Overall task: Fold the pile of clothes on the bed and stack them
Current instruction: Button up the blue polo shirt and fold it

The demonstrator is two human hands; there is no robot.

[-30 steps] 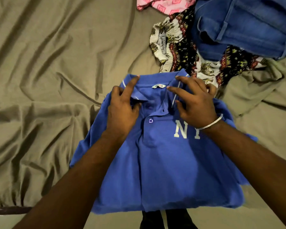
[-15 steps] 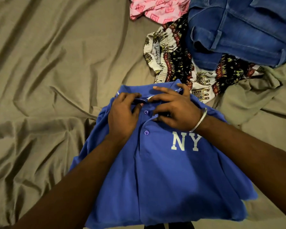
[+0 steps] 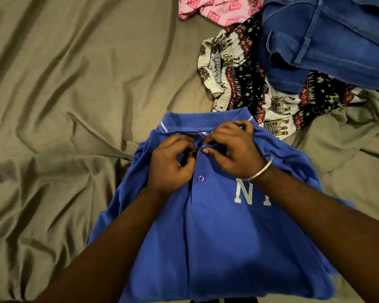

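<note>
We judged the main risk was the tucked sleeves slipping out if we tugged the placket, undoing the fold. The blue polo shirt (image 3: pixel 217 237) lay face-up just below the unfolded clothes pile (image 3: pixel 271 88), white letters partly showing, one button (image 3: pixel 200 178) closed. Our left hand (image 3: pixel 171 167) and right hand (image 3: pixel 232 154) pinched its placket below the collar.

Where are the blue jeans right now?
In the head view, the blue jeans lie at the top right of the bed, partly on the elephant-print garment, just right of the pink patterned cloth.
</note>
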